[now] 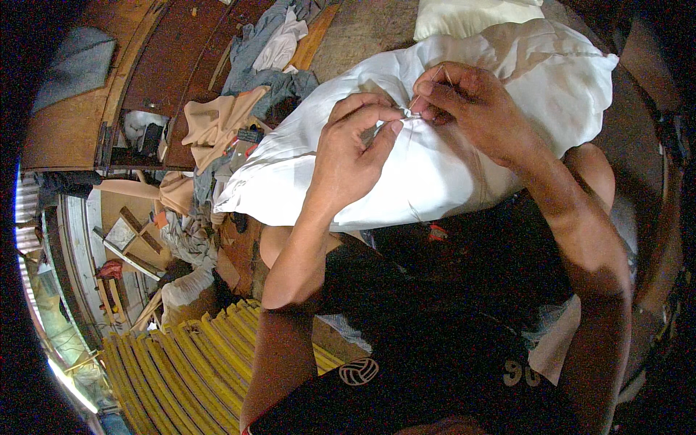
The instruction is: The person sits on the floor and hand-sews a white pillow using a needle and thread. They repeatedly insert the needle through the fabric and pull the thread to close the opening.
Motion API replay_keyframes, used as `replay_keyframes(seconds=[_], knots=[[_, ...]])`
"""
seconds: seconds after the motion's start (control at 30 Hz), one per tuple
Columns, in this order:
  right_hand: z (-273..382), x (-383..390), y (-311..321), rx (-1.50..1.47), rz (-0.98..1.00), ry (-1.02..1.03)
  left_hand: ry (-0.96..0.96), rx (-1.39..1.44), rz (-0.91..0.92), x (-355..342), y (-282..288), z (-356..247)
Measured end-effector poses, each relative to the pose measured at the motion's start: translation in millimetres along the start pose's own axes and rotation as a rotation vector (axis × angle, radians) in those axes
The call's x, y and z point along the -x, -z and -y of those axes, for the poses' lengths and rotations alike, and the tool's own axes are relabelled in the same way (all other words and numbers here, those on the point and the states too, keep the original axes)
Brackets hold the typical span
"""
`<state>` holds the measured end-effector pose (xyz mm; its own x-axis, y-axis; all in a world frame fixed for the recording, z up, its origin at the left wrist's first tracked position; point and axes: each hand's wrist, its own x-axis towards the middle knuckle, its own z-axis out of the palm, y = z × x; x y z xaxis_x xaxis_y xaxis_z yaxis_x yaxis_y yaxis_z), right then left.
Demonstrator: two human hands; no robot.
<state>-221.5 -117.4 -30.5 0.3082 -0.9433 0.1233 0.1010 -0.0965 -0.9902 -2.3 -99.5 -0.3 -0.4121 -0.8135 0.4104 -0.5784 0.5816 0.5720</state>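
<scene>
At the far left, a grey-blue cloth [76, 65] lay against a brown wooden panel [58, 145], and lower down, yellow slats [181, 370] ran side by side in a ribbed row. Next came a peach cloth [217, 119], crumpled near a heap of grey cloth [254, 54]. From there a plump white pillow [453, 174] stretched to the right, lying in front of the person, its near edge by the bent knees and its surface creased around the hands. The left hand [355, 148] was over its middle, thumb and forefinger pinched on a small gathered bit of the white fabric. A thin thread [412, 138] trailed from that spot down the pillow. Just beside, the right hand [471, 109] had thumb and fingertips together on a fine strand of thread; whether they also gripped a needle was too small to tell. Beyond the white pillow's upper edge, a cream pillow [475, 16] showed partly.
</scene>
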Motion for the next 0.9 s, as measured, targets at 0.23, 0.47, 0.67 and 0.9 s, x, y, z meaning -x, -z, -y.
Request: replay_keyframes(seconds=[0.23,0.47,0.67,0.9], knots=[[-2.2,-0.8,-0.9,0.098,-0.029,0.027,0.023,-0.009,0.002,1.5,-0.4,-1.5],[-1.5,-0.6,0.4,-0.141,0.013,-0.021,0.008,-0.006,-0.016,1.7,-3.3,0.9],[-8.6,-2.3,7.3,-0.163,0.048,-0.045,0.032,0.047,0.0,0.4,-5.1,-2.4],[-9.8,-3.9,7.9,-0.141,0.075,-0.025,0.038,0.084,-0.001,2.8,-8.6,3.8]])
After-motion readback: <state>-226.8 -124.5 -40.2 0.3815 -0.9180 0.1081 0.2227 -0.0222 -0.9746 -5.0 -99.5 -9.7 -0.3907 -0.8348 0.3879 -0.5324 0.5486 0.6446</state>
